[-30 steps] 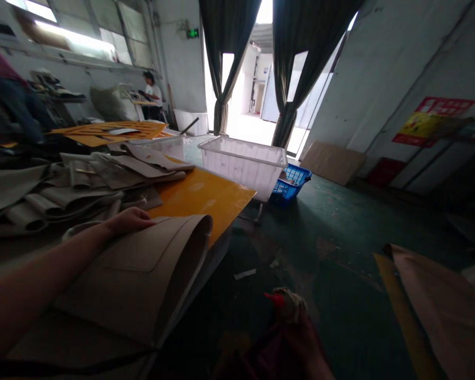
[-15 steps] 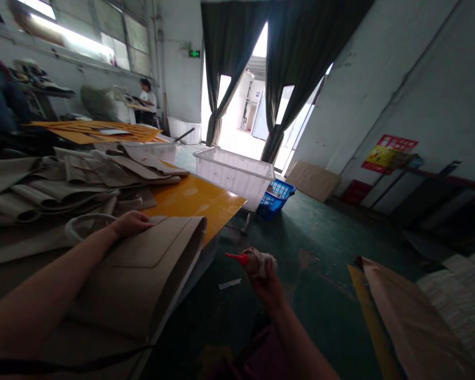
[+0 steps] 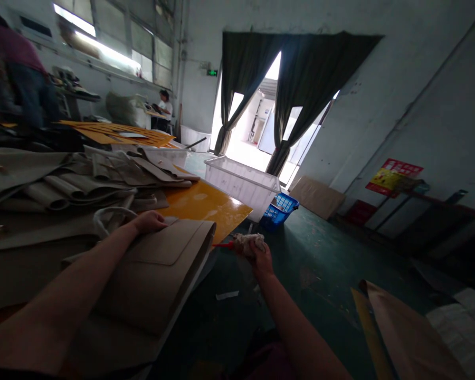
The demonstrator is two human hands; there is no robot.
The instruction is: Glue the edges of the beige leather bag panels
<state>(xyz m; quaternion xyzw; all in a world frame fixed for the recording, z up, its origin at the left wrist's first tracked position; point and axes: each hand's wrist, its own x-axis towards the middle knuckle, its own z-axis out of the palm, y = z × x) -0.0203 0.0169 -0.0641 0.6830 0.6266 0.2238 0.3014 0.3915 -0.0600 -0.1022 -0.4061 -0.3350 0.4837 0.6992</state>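
My left hand (image 3: pixel 148 221) rests flat on the top edge of a beige bag piece (image 3: pixel 162 274) that lies folded on the worktable, next to its pale handle loop (image 3: pixel 111 217). My right hand (image 3: pixel 257 253) is closed round a rag-wrapped bottle with a red nozzle (image 3: pixel 237 244). The nozzle points left toward the open end of the beige piece, close beside the yellow board (image 3: pixel 206 208).
Several beige cut pieces (image 3: pixel 83 179) pile up on the table behind. A clear plastic crate (image 3: pixel 241 184) and a blue basket (image 3: pixel 279 208) stand on the floor beyond. Brown sheets (image 3: pixel 404 332) lie at the right. Other people work at the far left and back.
My right hand has risen from low near my lap and carried the red-nozzled bottle up and left to the beige piece's edge. My left hand has stayed on the piece.
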